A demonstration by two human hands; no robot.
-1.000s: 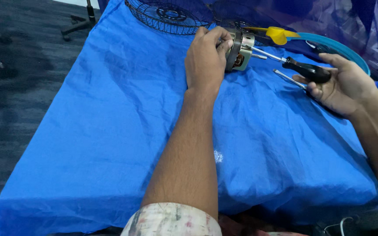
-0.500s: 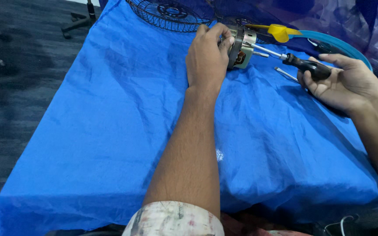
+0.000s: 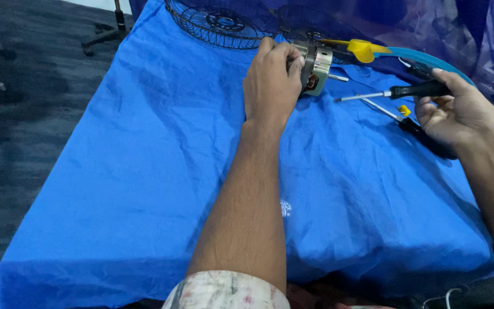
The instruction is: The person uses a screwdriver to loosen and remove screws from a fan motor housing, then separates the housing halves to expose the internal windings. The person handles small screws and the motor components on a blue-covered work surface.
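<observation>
Landmark: the small round metal fan motor (image 3: 314,70), standing on edge on the blue cloth (image 3: 144,171) near its far side
Left hand: the left hand (image 3: 271,83) is curled over the near-left side of the motor, fingers wrapped round its casing and closed on it, holding it upright
Right hand: the right hand (image 3: 458,111) sits well to the right of the motor, fingers closed round the black handle of a screwdriver (image 3: 393,92) whose shaft points left, its tip just short of the motor's stub shaft
Doing it well: to my eye the driver wants lining up square with whatever fastener it is meant for before any turning; the left hand should keep the casing from rolling on the soft cloth, and the tip should seat fully so it doesn't skate off
Other tools: a second dark-handled tool (image 3: 415,129) lies on the cloth under the right hand, to the right of the motor
Behind the motor: a black wire fan guard (image 3: 218,26) to the far left; a yellow piece (image 3: 364,50) on a blue curved part to the far right
Hard to see: the left hand covers the motor's left face, so its screws can't be made out; the driver's tip type is too small to tell; the guard is cut off by the frame's top edge
</observation>
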